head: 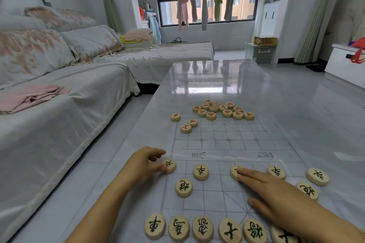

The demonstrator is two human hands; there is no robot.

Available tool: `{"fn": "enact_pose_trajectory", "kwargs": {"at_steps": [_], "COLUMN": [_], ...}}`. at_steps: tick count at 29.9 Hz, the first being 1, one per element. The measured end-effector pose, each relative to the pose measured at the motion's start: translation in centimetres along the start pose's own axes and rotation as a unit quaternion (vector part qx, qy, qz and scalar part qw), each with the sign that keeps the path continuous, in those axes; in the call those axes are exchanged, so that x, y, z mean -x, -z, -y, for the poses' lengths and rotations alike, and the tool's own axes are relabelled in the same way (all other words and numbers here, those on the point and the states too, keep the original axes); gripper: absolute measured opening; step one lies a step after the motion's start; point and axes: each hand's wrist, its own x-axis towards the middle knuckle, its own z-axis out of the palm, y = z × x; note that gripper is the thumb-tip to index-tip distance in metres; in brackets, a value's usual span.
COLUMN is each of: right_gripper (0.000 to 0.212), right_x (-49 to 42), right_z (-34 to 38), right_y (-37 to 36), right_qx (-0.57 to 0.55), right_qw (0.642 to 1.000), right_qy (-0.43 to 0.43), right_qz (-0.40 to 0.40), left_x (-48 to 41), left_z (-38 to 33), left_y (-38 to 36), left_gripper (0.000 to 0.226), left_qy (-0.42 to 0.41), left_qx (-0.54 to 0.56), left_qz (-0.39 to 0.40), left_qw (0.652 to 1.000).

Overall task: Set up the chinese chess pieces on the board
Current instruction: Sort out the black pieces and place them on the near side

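Glossy table (217,77) — left hand (142,165) pinches the edge piece (170,165), right hand (276,197), held flat, touches the middle piece (234,173)

Pale wood between the fingers of your left hand (145,161): that edge piece (170,165) is matt and faintly grained, its dark character cut into the face. The near pieces (200,172) have the same unvarnished look, and the far pile (223,109) is the same wood with red lettering. Your board (227,144) is a thin, clear plastic sheet, glossy, creased across its middle. Beneath it the table (217,77) shines like polished stone, mirror-smooth. The sofa cover (59,134) is soft cloth with a slight sheen; the floor tiles (316,108) are glossy.
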Motion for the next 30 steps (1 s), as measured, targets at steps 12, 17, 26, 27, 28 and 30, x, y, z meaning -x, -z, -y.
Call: {"fn": "enact_pose_trajectory", "kwargs": {"at_steps": [12,17,26,27,28,30], "right_gripper": [0.061,0.060,0.057,0.057,0.058,0.058], "right_x": [0.3,0.2,0.2,0.2,0.2,0.2], "right_z": [0.4,0.4,0.3,0.3,0.3,0.3], "right_y": [0.3,0.1,0.1,0.2,0.2,0.2], "right_qx": [0.006,0.004,0.000,0.001,0.002,0.003], "right_qw": [1.000,1.000,1.000,1.000,1.000,1.000], "right_qy": [0.000,-0.001,-0.007,-0.006,-0.007,-0.008], "right_qz": [0.007,-0.001,-0.004,-0.003,-0.003,-0.001], "left_x": [0.2,0.3,0.3,0.3,0.3,0.3], "left_z": [-0.5,-0.6,-0.5,-0.5,-0.5,-0.5], "left_y": [-1.6,-1.7,-1.5,-1.6,-1.6,-1.6], "left_gripper": [0.036,0.038,0.038,0.038,0.038,0.037], "left_qy": [0.007,-0.002,-0.014,-0.014,-0.014,-0.014], "left_qx": [-0.064,-0.069,-0.086,-0.086,-0.086,-0.084], "left_qz": [0.006,-0.007,0.000,0.000,0.000,-0.001], "left_qw": [0.998,0.998,0.996,0.996,0.996,0.996]}}
